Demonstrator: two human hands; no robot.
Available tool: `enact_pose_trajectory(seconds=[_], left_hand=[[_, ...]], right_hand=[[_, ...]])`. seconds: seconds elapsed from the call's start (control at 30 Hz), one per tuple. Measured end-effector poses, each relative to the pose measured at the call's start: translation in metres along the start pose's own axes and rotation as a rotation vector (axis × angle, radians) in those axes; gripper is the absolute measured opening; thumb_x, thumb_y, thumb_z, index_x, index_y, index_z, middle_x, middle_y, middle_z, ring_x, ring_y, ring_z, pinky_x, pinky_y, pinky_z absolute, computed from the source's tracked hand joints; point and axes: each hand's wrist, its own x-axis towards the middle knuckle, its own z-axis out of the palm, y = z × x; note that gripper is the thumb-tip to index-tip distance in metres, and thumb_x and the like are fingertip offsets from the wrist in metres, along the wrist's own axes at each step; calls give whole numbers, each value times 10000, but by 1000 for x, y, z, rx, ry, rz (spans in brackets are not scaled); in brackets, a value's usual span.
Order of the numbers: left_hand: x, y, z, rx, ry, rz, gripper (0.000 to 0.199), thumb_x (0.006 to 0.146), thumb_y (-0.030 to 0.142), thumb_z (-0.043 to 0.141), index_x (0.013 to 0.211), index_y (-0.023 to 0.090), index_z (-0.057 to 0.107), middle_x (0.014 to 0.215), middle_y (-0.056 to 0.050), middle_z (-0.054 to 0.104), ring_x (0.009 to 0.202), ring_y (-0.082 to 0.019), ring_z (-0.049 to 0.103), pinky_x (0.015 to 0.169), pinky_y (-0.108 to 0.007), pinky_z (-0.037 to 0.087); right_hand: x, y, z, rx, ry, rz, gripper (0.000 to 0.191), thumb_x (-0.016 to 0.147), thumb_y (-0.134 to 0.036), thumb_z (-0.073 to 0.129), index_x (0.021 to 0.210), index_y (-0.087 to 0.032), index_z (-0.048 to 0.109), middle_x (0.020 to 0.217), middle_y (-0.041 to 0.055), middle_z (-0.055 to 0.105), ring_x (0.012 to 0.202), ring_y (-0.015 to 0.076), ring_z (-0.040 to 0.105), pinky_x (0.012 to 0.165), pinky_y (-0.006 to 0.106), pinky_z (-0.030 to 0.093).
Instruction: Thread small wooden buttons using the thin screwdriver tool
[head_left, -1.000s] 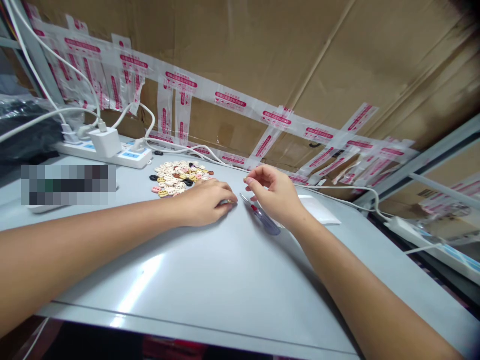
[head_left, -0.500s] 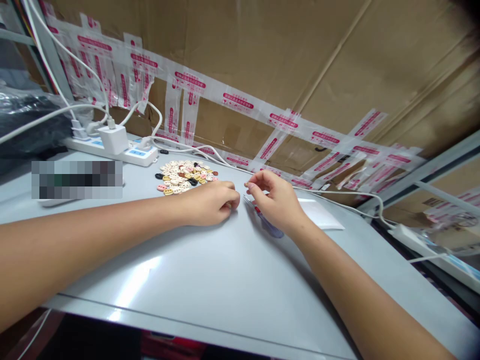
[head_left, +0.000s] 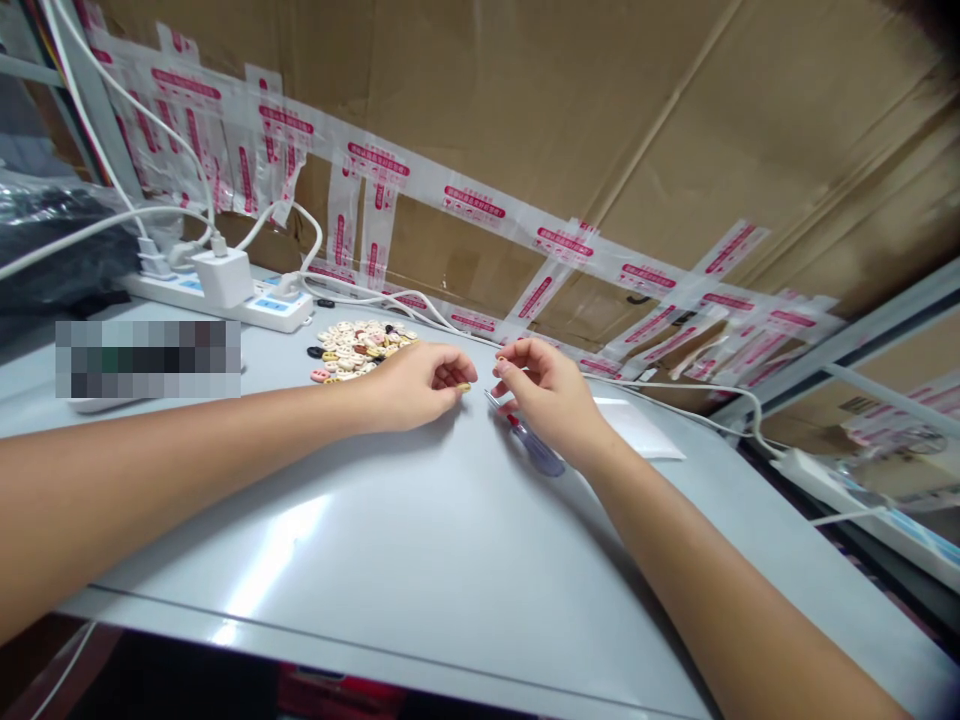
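My left hand is closed, with a small yellow button-like piece pinched between thumb and fingertips. It hovers just right of a pile of small oval button-like pieces with holes, mostly cream with some black, yellow, pink and brown. Facing it, my right hand pinches a tiny brownish piece, too small to make out. Below the right hand is a slim tool with a metal tip, a red part and a translucent purple handle. Whether the lower fingers touch that tool I cannot tell.
A white power strip with plugs and cables stands at the back left, near a blurred-out object. A white sheet or packet lies right of my right hand. Taped cardboard walls off the grey table's back.
My left hand has turned and lifted slightly, bringing the yellow piece at its fingertips into sight. My right hand stays nearly in place, still pinching its tiny piece.
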Motion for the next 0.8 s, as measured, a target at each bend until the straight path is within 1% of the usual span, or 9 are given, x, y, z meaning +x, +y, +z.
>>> enact_pose_trajectory(seconds=[0.13, 0.27, 0.33, 0.53, 0.7, 0.8], left_hand=[[-1, 2, -1, -2, 16, -45, 175, 775, 174, 603, 946, 164, 639, 843, -28, 706, 731, -143, 651, 680, -260, 504], [-1, 3, -2, 38, 16, -60, 190, 712, 101, 592, 880, 169, 650, 787, -6, 695, 677, -131, 631, 625, -241, 476], [-1, 3, -3, 64, 11, -62, 203, 689, 81, 584, 852, 167, 669, 763, -4, 694, 678, -136, 629, 624, -244, 473], [-1, 4, -3, 95, 9, -114, 176, 723, 152, 608, 853, 170, 726, 769, -17, 728, 684, -155, 643, 608, -258, 465], [0, -1, -2, 96, 58, -65, 170, 736, 138, 624, 884, 162, 705, 823, -30, 741, 754, -169, 668, 684, -271, 494], [0, 1, -4, 178, 33, -33, 189, 740, 116, 619, 909, 163, 690, 833, -26, 728, 753, -169, 658, 685, -276, 486]], right_hand=[[-1, -2, 0, 26, -20, 36, 198, 800, -340, 660, 899, -199, 562, 878, -1, 597, 699, 145, 662, 519, 251, 567], [-1, -2, 0, 0, -19, 31, 173, 813, -329, 654, 893, -199, 571, 866, -7, 606, 701, 144, 673, 511, 232, 549], [-1, -2, 1, -9, -22, 26, 164, 817, -325, 649, 890, -200, 573, 860, -8, 610, 706, 147, 677, 511, 231, 548], [-2, -2, 4, 3, -45, 28, 167, 813, -325, 652, 888, -200, 570, 865, -7, 609, 706, 144, 674, 502, 225, 545], [-3, -3, 4, -9, -40, 34, 169, 809, -322, 656, 889, -196, 576, 856, 1, 617, 705, 148, 675, 490, 219, 534], [-4, -5, 4, 2, -41, 42, 169, 809, -325, 658, 881, -195, 576, 851, 1, 619, 708, 149, 676, 500, 224, 540]])
